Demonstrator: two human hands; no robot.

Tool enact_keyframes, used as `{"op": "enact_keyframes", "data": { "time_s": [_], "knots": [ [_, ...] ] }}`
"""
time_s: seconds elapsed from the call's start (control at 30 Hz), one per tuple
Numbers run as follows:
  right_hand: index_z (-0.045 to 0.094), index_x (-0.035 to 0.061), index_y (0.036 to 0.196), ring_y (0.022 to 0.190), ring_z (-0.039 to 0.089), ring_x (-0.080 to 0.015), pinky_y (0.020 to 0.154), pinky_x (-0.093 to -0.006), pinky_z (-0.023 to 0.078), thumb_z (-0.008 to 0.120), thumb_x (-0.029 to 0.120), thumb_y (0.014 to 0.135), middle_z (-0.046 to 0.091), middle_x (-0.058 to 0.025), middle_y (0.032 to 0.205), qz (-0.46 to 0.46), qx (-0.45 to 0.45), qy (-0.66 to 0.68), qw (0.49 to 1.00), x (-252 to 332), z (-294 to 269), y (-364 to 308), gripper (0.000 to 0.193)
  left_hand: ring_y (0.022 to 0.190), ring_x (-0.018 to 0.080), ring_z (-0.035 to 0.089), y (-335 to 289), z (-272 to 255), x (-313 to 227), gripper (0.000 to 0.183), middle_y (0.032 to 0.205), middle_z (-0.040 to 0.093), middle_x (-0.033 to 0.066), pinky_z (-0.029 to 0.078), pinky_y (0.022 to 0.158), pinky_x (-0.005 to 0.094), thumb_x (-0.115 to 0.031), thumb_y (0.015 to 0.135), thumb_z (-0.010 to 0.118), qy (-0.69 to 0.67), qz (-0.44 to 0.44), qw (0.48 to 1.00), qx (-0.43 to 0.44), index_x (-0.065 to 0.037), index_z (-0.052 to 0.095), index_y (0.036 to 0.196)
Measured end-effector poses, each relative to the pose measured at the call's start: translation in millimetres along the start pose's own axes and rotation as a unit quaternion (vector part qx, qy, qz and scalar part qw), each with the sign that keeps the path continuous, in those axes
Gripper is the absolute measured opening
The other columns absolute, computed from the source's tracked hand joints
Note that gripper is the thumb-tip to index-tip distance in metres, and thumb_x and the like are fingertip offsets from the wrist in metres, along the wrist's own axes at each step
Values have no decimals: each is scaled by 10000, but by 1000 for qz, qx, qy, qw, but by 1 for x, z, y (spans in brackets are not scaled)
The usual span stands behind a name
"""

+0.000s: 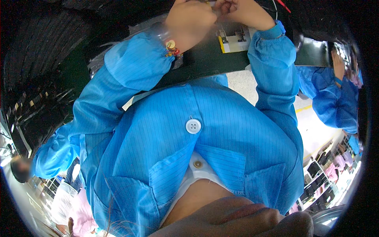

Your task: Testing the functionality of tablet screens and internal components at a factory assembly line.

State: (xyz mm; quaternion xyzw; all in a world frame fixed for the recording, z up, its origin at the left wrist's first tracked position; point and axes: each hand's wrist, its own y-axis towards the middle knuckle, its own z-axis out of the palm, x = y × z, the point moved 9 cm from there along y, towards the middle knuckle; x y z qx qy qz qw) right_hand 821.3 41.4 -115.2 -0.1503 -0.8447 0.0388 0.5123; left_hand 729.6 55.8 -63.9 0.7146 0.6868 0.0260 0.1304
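My left hand (191, 19), with a beaded bracelet (172, 47) at the wrist, is at the top edge, its back blurred and its fingers bent toward my right hand. My right hand (244, 12) is beside it with the fingers curled in. A blue band (279, 27) rings my right wrist. Both hands look closed; whatever is between the fingers is hidden or too small to name. Just below my hands, on the dark table (197, 70), lies a flat white piece (236, 47) with a yellow edge and small black parts.
A red-tipped wire (283, 5) lies beyond my right wrist. Co-workers in blue smocks sit on both sides; one person's hand (338, 64) is on the bench at right. Dark racks with small parts (31, 104) are at far left. A shelf (316, 175) stands behind at right.
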Motion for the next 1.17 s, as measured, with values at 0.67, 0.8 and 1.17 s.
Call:
{"op": "enact_keyframes", "data": {
  "time_s": [0.67, 0.8, 1.17],
  "knots": [
    [657, 44, 860, 650, 572, -112, 589, -240, 448, 658, 132, 745, 624, -57, 728, 84, -97, 48, 991, -22, -35, -13, 145, 1152, 323, 448, -185, -89, 113, 404, 1252, 469, 161, 368, 954, 384, -188, 803, 611, 67, -246, 966, -47, -79, 532, 1185],
    [668, 58, 903, 692, 605, -155, 634, -286, 480, 648, 194, 750, 641, -74, 770, -40, -173, -138, 974, -24, -49, -13, 206, 1196, 324, 411, -265, -71, 131, 406, 1301, 423, 185, 327, 986, 366, -183, 864, 537, 10, -356, 928, -108, -49, 472, 1242],
    [674, 52, 902, 691, 610, -140, 626, -265, 476, 658, 195, 737, 653, -76, 773, 73, -168, -102, 978, -38, -54, -17, 218, 1211, 225, 412, -276, -44, 120, 404, 1312, 431, 159, 285, 1009, 304, -209, 935, 420, -261, -414, 802, -344, -5, 419, 1284]
  ]
}}
